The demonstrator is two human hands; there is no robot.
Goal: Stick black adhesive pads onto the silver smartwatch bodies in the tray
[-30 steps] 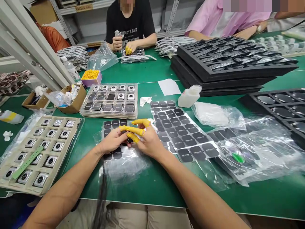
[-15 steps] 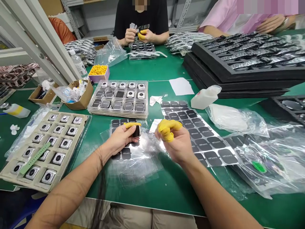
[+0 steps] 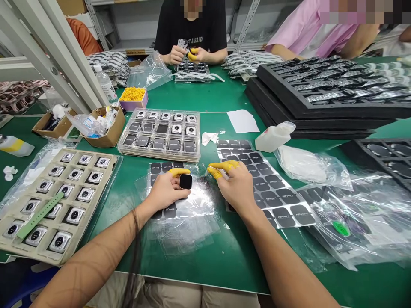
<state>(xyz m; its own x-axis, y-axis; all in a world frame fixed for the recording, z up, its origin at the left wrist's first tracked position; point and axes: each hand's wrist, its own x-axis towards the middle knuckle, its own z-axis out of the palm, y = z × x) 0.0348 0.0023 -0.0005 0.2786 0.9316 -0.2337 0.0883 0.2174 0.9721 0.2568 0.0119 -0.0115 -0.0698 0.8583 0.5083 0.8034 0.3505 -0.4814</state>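
Note:
My left hand (image 3: 164, 187) is closed on a small square smartwatch body (image 3: 185, 181), its dark screen turned up towards me. A yellow finger cot covers one of its fingertips. To the right, my right hand (image 3: 233, 182) has yellow finger cots and its fingers pressed together; a bit of something whitish shows between them, too small to name. Beneath the hands lie clear plastic films (image 3: 189, 233) and a sheet of dark square stickers. A larger sticker sheet (image 3: 274, 182) lies under and beyond my right hand.
At left, a beige tray (image 3: 105, 188) holds watch bodies and a green strap (image 3: 40, 216). Ahead are a clear tray (image 3: 160, 156) of watches, a box of yellow finger cots (image 3: 133, 94), a white bottle (image 3: 274, 137) and stacked black foam trays (image 3: 289, 102). Co-workers sit across the table.
My left hand has turned the smartwatch body so its screen faces me. My right hand has rotated from a raised curl to palm down and dropped nearer the table.

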